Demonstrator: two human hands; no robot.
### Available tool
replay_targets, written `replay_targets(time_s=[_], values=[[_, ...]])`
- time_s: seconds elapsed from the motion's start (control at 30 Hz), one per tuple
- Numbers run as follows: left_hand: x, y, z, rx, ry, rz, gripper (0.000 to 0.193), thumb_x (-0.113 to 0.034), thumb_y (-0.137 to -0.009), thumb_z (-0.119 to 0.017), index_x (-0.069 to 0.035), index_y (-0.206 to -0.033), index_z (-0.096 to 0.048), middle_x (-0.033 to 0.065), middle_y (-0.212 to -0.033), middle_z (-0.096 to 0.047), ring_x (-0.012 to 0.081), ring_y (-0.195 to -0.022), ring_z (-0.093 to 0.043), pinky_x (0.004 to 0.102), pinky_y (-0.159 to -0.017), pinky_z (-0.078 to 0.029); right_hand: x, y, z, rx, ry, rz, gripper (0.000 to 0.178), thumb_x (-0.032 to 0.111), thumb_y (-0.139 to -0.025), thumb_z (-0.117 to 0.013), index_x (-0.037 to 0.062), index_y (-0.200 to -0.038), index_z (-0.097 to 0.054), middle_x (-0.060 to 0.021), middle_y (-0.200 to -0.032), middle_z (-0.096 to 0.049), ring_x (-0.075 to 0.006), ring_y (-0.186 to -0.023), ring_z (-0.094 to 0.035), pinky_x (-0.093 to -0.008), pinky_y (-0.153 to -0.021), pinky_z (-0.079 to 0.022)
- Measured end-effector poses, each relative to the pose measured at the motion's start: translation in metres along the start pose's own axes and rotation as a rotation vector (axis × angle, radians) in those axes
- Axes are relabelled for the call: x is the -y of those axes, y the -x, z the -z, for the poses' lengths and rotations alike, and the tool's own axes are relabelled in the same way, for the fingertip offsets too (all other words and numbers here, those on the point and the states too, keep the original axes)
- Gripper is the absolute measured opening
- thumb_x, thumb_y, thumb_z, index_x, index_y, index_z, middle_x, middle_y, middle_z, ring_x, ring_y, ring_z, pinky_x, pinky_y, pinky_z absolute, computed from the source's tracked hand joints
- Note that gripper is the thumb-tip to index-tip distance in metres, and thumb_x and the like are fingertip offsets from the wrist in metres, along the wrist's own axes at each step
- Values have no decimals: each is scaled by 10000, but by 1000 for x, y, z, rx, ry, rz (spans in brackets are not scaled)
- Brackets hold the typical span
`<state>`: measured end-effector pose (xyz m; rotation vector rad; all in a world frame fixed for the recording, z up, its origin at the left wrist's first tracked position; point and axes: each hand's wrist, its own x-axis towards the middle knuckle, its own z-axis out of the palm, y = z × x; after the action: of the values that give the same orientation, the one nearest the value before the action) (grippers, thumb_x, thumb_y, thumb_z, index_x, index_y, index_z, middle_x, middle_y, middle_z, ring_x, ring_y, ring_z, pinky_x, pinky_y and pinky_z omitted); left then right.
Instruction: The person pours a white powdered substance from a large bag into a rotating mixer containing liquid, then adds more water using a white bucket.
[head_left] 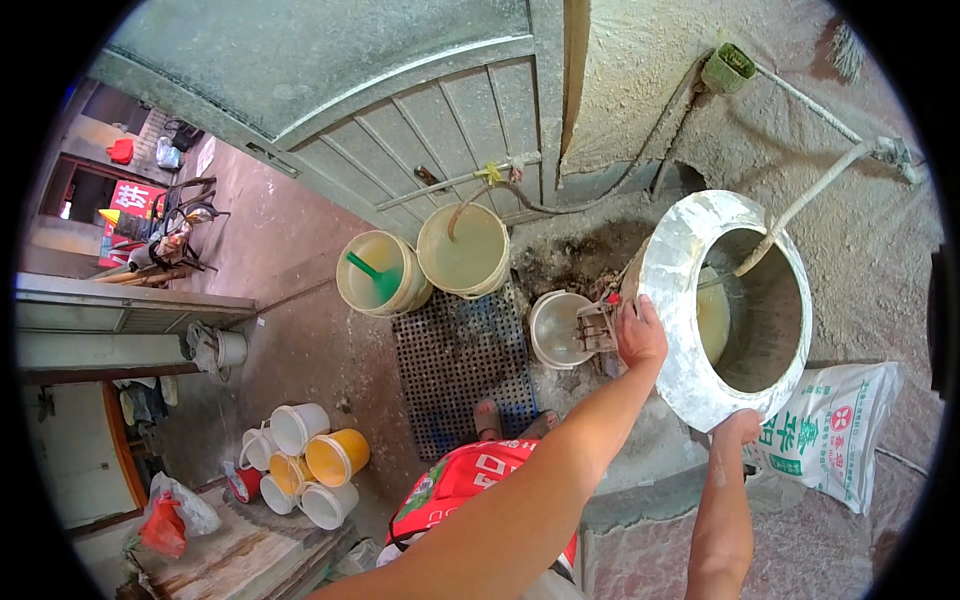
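Note:
A large pale metal drum (690, 240) with a wide round mouth stands tilted at the right, some cloudy liquid (713, 318) in its bottom. A hose (790, 220) runs over its rim into the mouth. My left hand (640, 335) grips the drum's outer left side, beside a small metal bracket (596, 328) with a red bit on it. Its fingertips are partly hidden. At the drum's near edge, my right hand (738, 428) is curled against the lower rim, fingers mostly out of sight. Below the bracket sits a white bucket (540, 335), with a little liquid in it.
Two liquid-filled buckets stand by the metal door (430, 130); one holds a green-handled tool (372, 268), the other a hose. A black perforated mat (460, 350) lies before them. A printed white sack (850, 430) leans by the drum. White and yellow buckets (338, 458) cluster lower left.

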<state>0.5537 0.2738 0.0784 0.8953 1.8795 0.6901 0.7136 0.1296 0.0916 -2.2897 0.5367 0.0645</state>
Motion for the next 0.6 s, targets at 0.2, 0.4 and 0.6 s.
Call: replay_targets(time_s=[0.2, 0.4, 0.6], values=[[0, 0, 0, -5, 5, -6, 572, -458, -869, -336, 17, -1148, -488, 226, -1135, -502, 353, -1067, -462, 401, -908, -356, -1, 0, -1, -12, 30, 40, 507, 288, -887, -314, -176, -1030, -457, -338, -1035, -510, -427, -920, -535, -457, -805, -426], [0, 0, 0, -28, 9, -20, 556, -451, -869, -342, 11, -1139, -496, 230, -1115, -512, 359, -1042, -475, 404, -891, -366, -3, 1, -1, 3, 69, 107, 499, 290, -885, -314, -163, -1041, -454, -330, -1037, -514, -419, -921, -537, -457, -800, -429], [1, 1, 0, -34, -3, -14, 550, -452, -868, -345, 1, -1137, -500, 228, -1118, -508, 355, -1050, -467, 403, -897, -361, 2, 4, 3, 15, 19, -1, 503, 294, -884, -305, -155, -1047, -463, -326, -1060, -507, -422, -943, -530, -457, -827, -417]])
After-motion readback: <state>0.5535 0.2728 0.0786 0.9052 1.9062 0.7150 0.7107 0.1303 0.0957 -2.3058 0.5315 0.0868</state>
